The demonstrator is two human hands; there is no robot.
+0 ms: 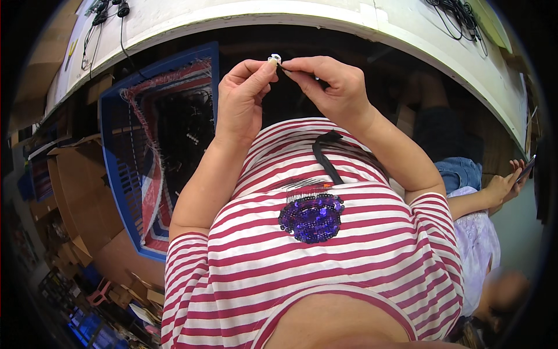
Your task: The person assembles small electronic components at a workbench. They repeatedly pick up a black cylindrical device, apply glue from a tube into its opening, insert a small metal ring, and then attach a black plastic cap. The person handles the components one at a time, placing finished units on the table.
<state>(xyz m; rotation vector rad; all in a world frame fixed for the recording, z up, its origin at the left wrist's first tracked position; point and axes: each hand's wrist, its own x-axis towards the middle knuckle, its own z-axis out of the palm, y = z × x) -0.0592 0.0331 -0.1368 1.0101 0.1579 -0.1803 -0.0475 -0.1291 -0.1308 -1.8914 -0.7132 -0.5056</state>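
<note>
Both my hands are raised in front of my chest, below the white table edge, with their fingertips almost meeting. Between the thumb and forefinger of my left hand is a small white piece, its kind too small to make out. My right hand pinches a thin black piece right beside the white one. Fingers hide most of it, and I cannot tell whether the two pieces are joined.
A blue plastic basket, lined with striped cloth, holds dark tangled items on the left. Black cables lie on the white table. Cardboard boxes stand far left. At right, another person holds a phone.
</note>
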